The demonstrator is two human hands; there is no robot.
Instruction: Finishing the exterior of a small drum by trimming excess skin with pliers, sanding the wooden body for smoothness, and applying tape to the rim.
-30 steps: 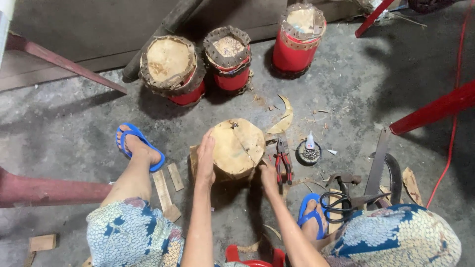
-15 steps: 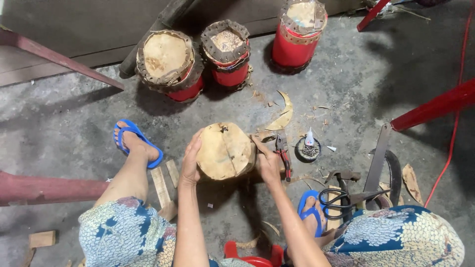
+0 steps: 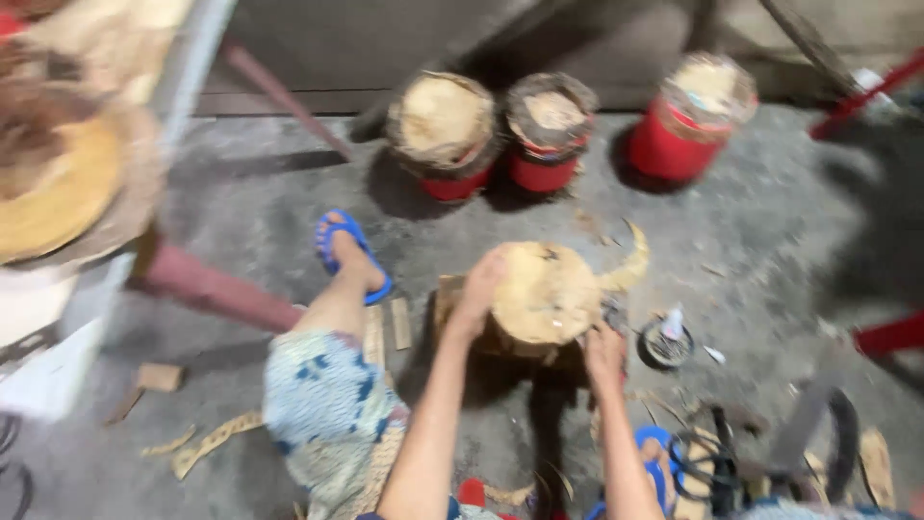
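I look down at a round wood block on the concrete floor, between my knees. My left hand is spread open and pressed against its rim at nine o'clock. My right hand cups the edge at five o'clock, fingers curled on it. The frame is blurred. The block looks heavy, stiff and rough, so I judge both hands on opposite sides suit best. Three red drums stand at twelve o'clock, well apart.
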